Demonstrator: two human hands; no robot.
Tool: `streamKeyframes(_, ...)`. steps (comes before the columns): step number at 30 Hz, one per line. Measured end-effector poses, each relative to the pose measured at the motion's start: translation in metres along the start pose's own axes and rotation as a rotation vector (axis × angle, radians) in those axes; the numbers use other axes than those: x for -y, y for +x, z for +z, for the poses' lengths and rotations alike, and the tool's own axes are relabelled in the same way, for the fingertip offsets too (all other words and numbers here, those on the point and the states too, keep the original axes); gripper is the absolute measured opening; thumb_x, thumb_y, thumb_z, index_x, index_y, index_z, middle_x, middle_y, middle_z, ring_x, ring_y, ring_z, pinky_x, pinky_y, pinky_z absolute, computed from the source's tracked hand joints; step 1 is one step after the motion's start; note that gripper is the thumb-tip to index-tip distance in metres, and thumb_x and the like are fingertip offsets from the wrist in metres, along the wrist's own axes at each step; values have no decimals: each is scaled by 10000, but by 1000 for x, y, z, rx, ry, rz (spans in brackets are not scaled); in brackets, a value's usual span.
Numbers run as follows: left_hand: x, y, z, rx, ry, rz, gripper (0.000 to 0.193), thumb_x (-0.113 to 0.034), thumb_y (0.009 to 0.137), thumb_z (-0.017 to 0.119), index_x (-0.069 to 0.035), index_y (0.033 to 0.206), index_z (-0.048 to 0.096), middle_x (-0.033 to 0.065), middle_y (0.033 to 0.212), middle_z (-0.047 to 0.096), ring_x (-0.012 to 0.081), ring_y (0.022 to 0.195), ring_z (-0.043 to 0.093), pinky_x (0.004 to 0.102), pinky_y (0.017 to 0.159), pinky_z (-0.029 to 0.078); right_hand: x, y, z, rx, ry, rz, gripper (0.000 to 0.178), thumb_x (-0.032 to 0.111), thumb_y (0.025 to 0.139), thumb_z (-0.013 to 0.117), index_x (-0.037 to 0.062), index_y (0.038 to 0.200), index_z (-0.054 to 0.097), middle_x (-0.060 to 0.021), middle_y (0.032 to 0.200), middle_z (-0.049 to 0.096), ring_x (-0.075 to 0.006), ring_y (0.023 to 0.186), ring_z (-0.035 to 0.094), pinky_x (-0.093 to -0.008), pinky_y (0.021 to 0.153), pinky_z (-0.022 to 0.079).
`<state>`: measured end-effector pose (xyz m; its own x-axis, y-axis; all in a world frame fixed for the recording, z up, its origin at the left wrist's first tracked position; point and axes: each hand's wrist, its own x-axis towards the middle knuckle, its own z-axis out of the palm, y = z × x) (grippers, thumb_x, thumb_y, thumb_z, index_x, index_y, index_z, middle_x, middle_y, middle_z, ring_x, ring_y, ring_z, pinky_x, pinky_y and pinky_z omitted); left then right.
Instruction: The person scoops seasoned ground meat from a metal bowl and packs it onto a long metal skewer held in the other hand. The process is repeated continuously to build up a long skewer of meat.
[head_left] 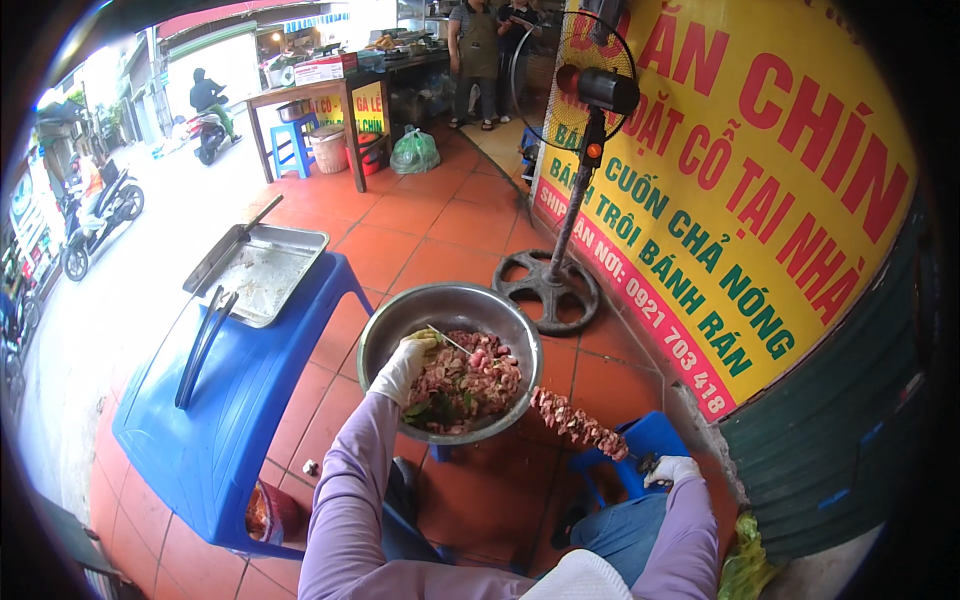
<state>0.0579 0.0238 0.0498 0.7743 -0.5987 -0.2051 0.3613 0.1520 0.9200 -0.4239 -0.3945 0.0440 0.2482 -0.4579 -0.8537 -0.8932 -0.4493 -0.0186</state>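
My left hand [402,370], in a pale glove, reaches into a wide steel bowl [378,318]. Its fingers are closed around what looks like a thin metal skewer [452,342]; the fingertips partly hide it. Chopped raw meat [470,385] fills the bowl's bottom, with some green leaves [432,412] at the near left. Low on the right, my gloved right hand [673,470] grips the dark handle end of a long skewer of meat [580,425]. Packed pieces cover that skewer, and its far end points toward the bowl's right rim.
On my left, a blue plastic table [225,405] carries a metal tray [270,265] and black tongs [205,345]. Beyond the bowl stands a fan [560,230] on a round base. A blue stool [650,445] is beside my right hand. Motorbikes [95,215] are on the street.
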Motion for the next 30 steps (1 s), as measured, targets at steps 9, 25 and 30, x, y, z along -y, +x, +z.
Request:
streamKeyframes(9,8,4,-4,5,27,-52,238,-29,881,474,5,1077,604,90,982,618,205,870,604,330,747,529,2,-2,-3,6,6,4,227,284,685,804,109,735,667,17,613,548,-104,530,474,-299,477,368)
streamKeyframes(25,0,-7,-1,15,-104,-90,238,-69,879,523,-37,1101,604,39,972,629,167,840,597,329,743,503,4,-10,-4,-15,-23,10,244,298,645,820,122,729,674,21,636,562,-103,546,480,-302,493,390)
streamKeyframes(30,-1,-6,-10,-101,77,-75,189,-86,848,536,-41,994,646,44,900,644,154,820,589,298,698,477,6,-3,-6,14,-17,-16,274,320,640,824,115,697,650,18,614,556,-111,527,479,-302,480,392)
